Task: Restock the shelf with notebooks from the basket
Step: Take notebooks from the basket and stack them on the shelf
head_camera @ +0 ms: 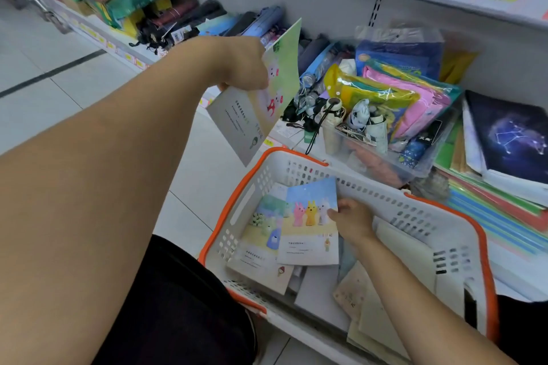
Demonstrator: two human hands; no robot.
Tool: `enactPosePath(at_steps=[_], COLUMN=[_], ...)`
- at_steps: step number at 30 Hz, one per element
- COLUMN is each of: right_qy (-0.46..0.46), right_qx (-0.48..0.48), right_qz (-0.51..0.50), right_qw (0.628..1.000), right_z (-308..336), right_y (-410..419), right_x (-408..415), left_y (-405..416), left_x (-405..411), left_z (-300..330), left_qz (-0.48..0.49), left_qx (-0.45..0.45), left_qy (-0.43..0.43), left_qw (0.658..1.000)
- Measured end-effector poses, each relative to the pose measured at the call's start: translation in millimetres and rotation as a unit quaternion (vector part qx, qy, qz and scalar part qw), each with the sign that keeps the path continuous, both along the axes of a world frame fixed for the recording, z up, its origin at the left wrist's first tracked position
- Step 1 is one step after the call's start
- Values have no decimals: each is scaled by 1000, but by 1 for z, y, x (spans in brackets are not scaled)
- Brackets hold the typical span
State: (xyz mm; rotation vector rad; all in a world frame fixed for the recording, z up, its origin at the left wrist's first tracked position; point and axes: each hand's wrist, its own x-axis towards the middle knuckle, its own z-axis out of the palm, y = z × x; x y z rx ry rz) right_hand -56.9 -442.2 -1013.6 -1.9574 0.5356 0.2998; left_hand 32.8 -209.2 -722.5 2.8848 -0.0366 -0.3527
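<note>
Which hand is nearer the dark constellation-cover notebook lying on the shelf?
Right. The right hand is in the white orange-rimmed basket, below-left of the constellation notebook; the left hand is raised far left, holding a green notebook.

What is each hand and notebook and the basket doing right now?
Left hand: holds the green notebook up in the air.
Right hand: pinches the blue notebook inside the basket.
Basket: sits by the shelf, more notebooks lying in it.
Dark starry notebook: lies on a shelf pile.
</note>
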Motion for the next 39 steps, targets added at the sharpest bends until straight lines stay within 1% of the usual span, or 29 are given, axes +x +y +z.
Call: enactPosePath(at_steps=[1,2,4,5,6,8,10,12,14,17,20,21,23,25,26,28,29,31,33,35,37,39], right_qy=[-10,-28,-82,-108,-131,-167,-193,-205,-226,-296,-347,-346,-313,-269,-260,-276,-296,-332,-351,-354,-344,-321], right_qx=[32,84,189,225,260,331,364,366,367,312,240,232,229,242,257,285,292,284,268,262,254,228], right_qz=[-9,-17,-29,-31,-30,-32,-48,-71,-89,-115,-126,-122,-99,-41,3,78,90,73,37,13,31,78], right_qw=[999,996,978,968,956,928,910,905,898,895,898,901,917,931,931,915,905,897,896,898,903,916], right_z=[15,34,76,99,122,159,183,195,204,217,233,239,249,258,262,270,275,288,303,321,335,345], right_y=[-8,-14,-27,-32,-34,-30,-14,7,25,34,29,27,22,16,14,12,13,14,12,5,-4,-10], right_x=[6,11,22,26,29,33,36,40,45,55,65,66,62,53,48,39,36,37,44,51,55,53], left_y=[1,3,5,6,6,6,-2,-15,-25,-29,-28,-28,-25,-24,-25,-29,-31,-37,-44,-53,-60,-62], left_x=[0,0,-1,-1,-2,-2,-5,-7,-6,-8,-10,-9,-9,-9,-9,-8,-8,-8,-8,-9,-9,-5], left_z=[-1,-1,-2,-2,-2,-2,-1,3,9,18,22,23,27,32,33,35,38,46,52,54,52,52], left_qz=[5,11,22,29,37,52,68,79,74,24,16,20,27,35,40,48,50,56,58,27,10,17], left_qx=[-2,-2,-5,-21,-53,-166,-307,-414,-470,-513,-534,-541,-564,-588,-596,-603,-605,-617,-624,-600,-577,-579], left_qy=[-1,-3,-10,-10,-5,20,57,60,50,63,41,30,13,-7,-18,-38,-47,-66,-81,-103,-149,-194], left_qw=[1000,1000,1000,999,998,985,947,905,878,855,845,840,825,808,801,795,793,782,775,793,803,792])
